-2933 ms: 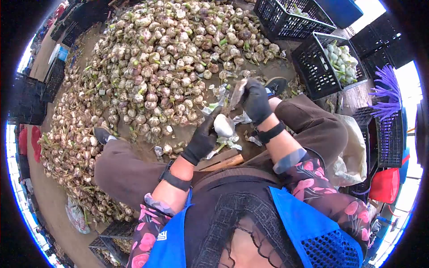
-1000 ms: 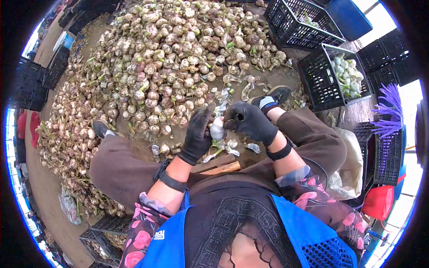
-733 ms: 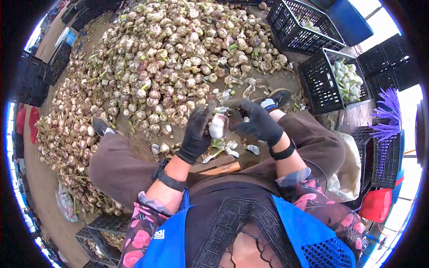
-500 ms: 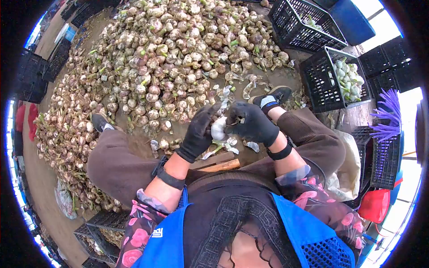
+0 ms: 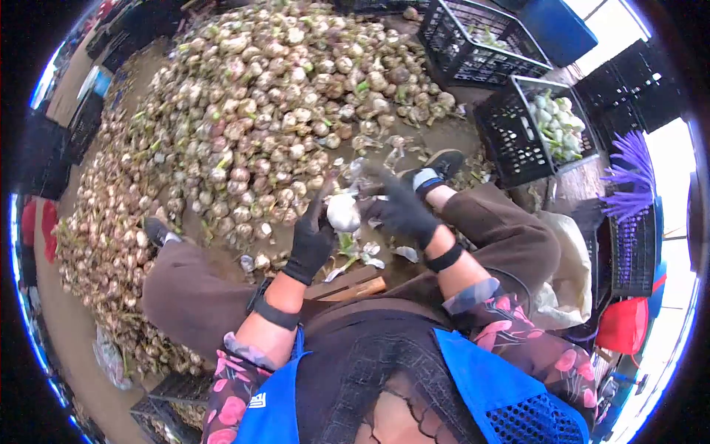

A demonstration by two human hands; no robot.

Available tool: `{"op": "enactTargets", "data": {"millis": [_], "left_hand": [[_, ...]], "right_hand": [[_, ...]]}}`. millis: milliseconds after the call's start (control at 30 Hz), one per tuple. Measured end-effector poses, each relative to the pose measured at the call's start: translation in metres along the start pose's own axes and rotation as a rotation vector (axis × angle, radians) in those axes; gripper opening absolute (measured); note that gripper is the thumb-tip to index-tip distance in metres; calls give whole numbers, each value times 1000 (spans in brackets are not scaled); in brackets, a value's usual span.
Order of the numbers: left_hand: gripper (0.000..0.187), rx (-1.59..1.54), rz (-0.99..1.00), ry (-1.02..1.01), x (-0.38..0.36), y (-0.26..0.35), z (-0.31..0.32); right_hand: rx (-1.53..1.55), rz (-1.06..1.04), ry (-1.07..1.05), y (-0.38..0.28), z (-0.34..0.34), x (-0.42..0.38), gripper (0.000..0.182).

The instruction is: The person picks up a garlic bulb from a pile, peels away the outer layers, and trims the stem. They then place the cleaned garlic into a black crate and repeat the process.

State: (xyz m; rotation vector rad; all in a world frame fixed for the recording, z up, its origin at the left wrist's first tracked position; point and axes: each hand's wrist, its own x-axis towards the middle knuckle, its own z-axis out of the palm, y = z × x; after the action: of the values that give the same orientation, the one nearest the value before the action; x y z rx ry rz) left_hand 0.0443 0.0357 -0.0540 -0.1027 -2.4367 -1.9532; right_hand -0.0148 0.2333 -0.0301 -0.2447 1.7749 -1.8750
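A peeled white garlic bulb (image 5: 343,213) is held by my left hand (image 5: 310,237), which wears a black glove and curls its fingers and thumb round the bulb's left side. Just right of the bulb is my right hand (image 5: 408,213), also in a black glove. Its fingers are smeared by motion, so I cannot make out whether they grip anything. Loose papery skins and a cut green piece (image 5: 346,246) lie on the ground below the bulb. Beyond both hands spreads a large heap of unpeeled garlic (image 5: 259,111).
At the right stands a black crate (image 5: 510,140) holding clean white garlic, with another black crate (image 5: 458,52) behind it. Purple strips (image 5: 630,177) hang over a crate at far right. A wooden piece (image 5: 359,288) lies between my legs; a pale sack (image 5: 566,274) is beside my right knee.
My right hand has drawn away from the bulb to the right and blurs. The bulb, in my left hand, now shows more of its white surface. The whole view has shifted slightly.
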Motion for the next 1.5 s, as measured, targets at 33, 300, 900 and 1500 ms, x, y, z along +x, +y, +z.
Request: {"op": "enactTargets", "data": {"millis": [33,300,900,1500], "left_hand": [[63,40,83,-34,-2,2,6],[47,232,-88,-340,-8,-24,9],[44,326,-548,-271,-4,-80,-27],[46,286,-410,-480,-15,-126,-24]], "right_hand": [[-159,-255,-99,64,4,7,65],[52,-168,429,-77,-167,-34,34],[-1462,409,554,96,-346,247,57],[-1341,85,474,93,-305,373,67]]}}
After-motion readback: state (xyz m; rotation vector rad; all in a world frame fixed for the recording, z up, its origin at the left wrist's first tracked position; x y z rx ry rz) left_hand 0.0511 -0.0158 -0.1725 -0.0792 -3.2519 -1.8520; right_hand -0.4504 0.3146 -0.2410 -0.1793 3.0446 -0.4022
